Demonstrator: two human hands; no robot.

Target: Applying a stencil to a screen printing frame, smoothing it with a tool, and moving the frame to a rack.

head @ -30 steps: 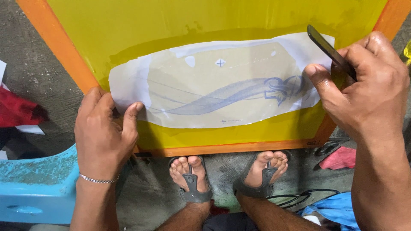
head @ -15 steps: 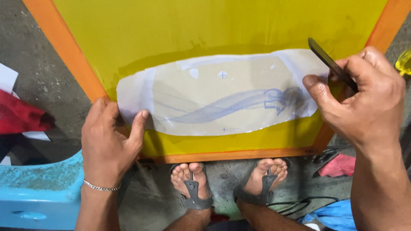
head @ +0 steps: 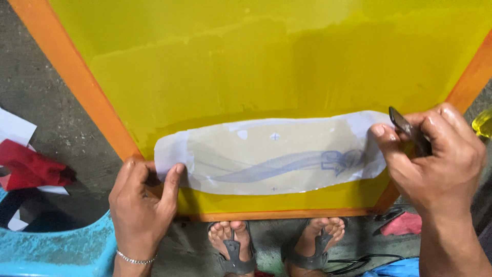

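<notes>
hands steadying a paper stencil on a yellow screen

the left hand (head: 141,205) at 8 o'clock grips the orange frame (head: 77,84), thumb pressed on the white stencil (head: 271,156) across the lower yellow mesh (head: 266,66). the right hand (head: 435,159) at 3 o'clock has fingers clamped on a dark flat blade (head: 405,128) at the stencil's right end.

Grey concrete floor (head: 36,97), with a turquoise plastic stool (head: 56,249) and red cloth (head: 28,169) at left.
</notes>
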